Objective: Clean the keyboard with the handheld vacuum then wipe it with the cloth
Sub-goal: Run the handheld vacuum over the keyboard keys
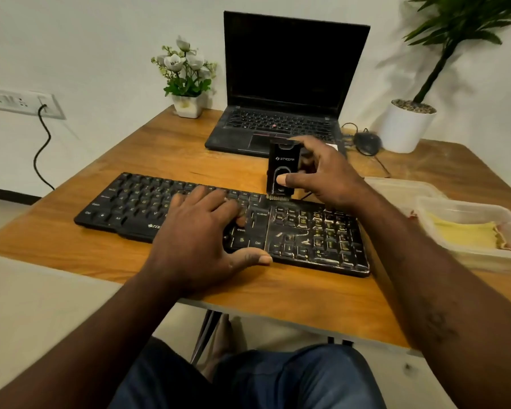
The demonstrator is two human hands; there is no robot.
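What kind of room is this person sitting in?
Probably a home or small office workspace: an open laptop on a wooden table, a separate keyboard in front of it, and potted flowers against a plain wall.

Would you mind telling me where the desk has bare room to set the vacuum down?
Bare desk lies left of the laptop, between flower pot and keyboard, and along the near edge. The right side is crowded: containers, mouse.

Soft, warm indoor light falls evenly from above. The far-right plant (460,31) is motion-blurred and throws a faint shadow on the wall (71,39). Pale glints sit on the keyboard's (316,231) right keys. Wide-angle distortion bends the table (160,143) edges.
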